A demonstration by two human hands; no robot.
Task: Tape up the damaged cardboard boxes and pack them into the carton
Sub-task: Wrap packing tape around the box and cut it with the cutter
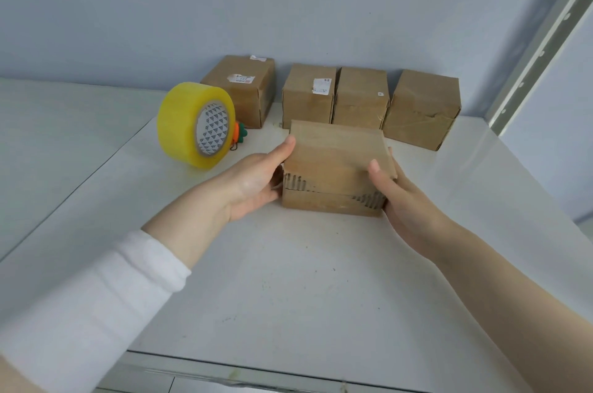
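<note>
- The torn box [335,161] sits near the middle of the desk [288,280]. A ragged strip is ripped along its near face, baring the corrugation, and I see no tape over the rip.
- The left hand [256,182] grips the box's left side and the right hand [394,190] its right side. On each, the thumb lies on the top face and the fingers [276,182] wrap the side, clamped on the box.
- The tape roll [183,126] stands on edge toward the desk's left, apart from both hands, with a small carrot-shaped trinket [240,132] just behind it.
- Four more boxes [361,97] line the back edge (the rightmost looks creased and split).
- Judging by this, the work is at an early stage: this box needs taping, the back row probably does too, and no carton is in view, so all the packing remains.
</note>
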